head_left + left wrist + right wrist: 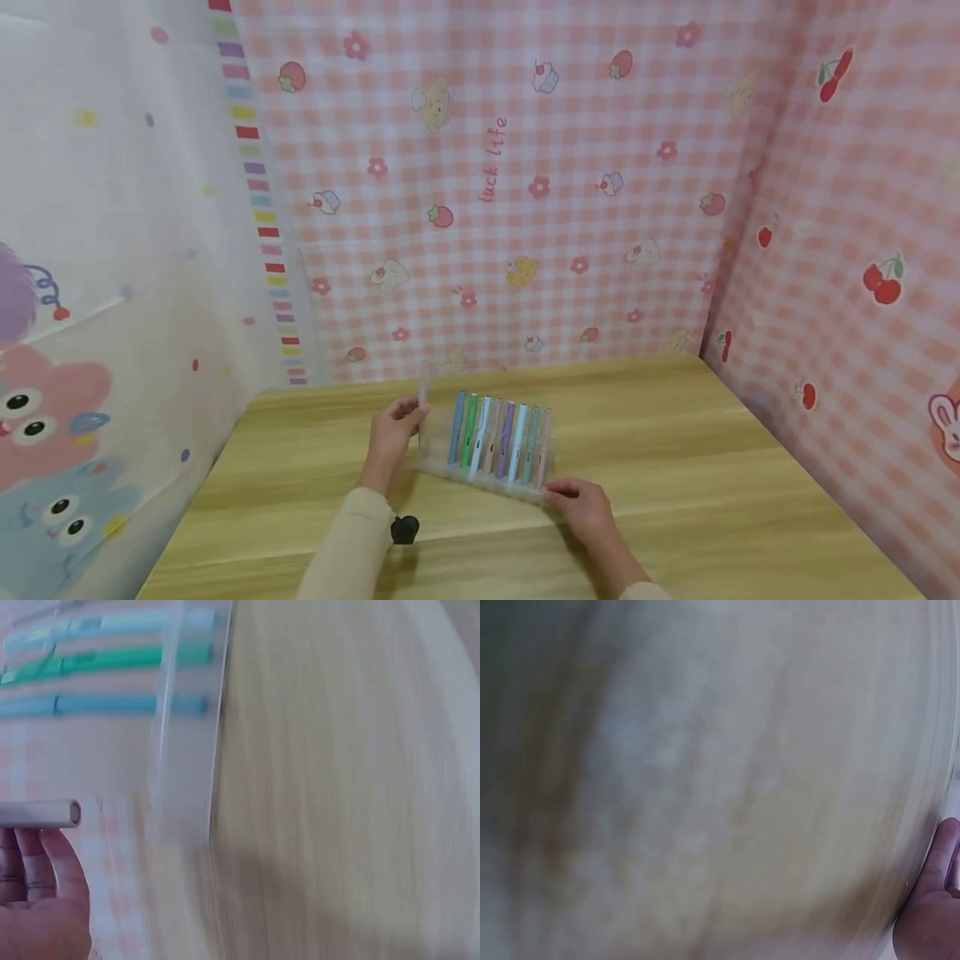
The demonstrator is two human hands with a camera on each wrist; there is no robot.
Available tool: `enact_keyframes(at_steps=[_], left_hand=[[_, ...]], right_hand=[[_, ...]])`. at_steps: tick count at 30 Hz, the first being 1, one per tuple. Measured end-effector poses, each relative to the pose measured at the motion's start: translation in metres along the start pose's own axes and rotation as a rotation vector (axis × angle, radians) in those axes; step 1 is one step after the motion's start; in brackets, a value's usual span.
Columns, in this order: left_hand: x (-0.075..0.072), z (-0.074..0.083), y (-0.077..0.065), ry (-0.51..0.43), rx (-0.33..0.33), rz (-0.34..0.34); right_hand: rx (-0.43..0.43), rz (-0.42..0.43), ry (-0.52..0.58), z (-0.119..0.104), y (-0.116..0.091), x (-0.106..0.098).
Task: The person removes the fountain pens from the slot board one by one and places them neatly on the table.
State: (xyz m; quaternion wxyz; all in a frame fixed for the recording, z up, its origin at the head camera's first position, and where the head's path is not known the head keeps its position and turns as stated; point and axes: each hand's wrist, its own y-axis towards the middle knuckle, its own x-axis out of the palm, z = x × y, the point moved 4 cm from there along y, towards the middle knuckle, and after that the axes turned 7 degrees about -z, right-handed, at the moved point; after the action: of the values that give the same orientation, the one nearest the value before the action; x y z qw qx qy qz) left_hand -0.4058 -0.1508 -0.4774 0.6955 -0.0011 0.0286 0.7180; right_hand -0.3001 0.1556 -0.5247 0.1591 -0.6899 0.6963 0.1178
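Observation:
A clear plastic pen stand (pixel 480 485) is on the table, holding a slanted row of several pens, among them a blue pen (pixel 457 429), a green pen (pixel 469 431) and a purple pen (pixel 506 440). At its left end my left hand (pixel 390 437) pinches a pale pink pen (pixel 423 385), which points upward. The left wrist view shows that pen (pixel 41 814) between the fingers, its round end facing the stand's base (pixel 187 772). My right hand (pixel 585 510) grips the stand's front right corner. In the right wrist view that hand (pixel 934 907) is only partly visible.
The wood-grain table (pixel 660 467) extends around the stand. Behind it hangs a pink checked cloth (pixel 495 250), with another patterned cloth on the right and a white one on the left. A black object (pixel 405 529) sits at the left sleeve.

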Motion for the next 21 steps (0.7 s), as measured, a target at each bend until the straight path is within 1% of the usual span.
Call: enact_keyframes(at_steps=[3,7,9,12,16,21], left_hand=[[-0.015,-0.003,-0.002,-0.017,-0.043,-0.002],[-0.032,-0.006,-0.011,-0.020,-0.085,-0.004],[-0.039,-0.010,-0.016,-0.010,-0.101,-0.005],[-0.048,-0.019,-0.023,0.004,-0.139,0.014],[-0.056,-0.030,-0.030,0.002,-0.169,0.045],[-0.059,-0.034,-0.031,0.023,-0.154,0.111]], right_hand=[[0.001,0.002,-0.011,0.003,0.001,-0.001],[-0.002,0.007,-0.020,0.004,0.002,-0.001],[0.004,0.006,-0.014,0.005,0.001,-0.001],[0.019,-0.001,-0.008,0.007,0.000,0.000],[0.019,0.002,-0.006,0.008,-0.001,0.002],[0.007,0.008,-0.001,0.005,0.002,0.001]])
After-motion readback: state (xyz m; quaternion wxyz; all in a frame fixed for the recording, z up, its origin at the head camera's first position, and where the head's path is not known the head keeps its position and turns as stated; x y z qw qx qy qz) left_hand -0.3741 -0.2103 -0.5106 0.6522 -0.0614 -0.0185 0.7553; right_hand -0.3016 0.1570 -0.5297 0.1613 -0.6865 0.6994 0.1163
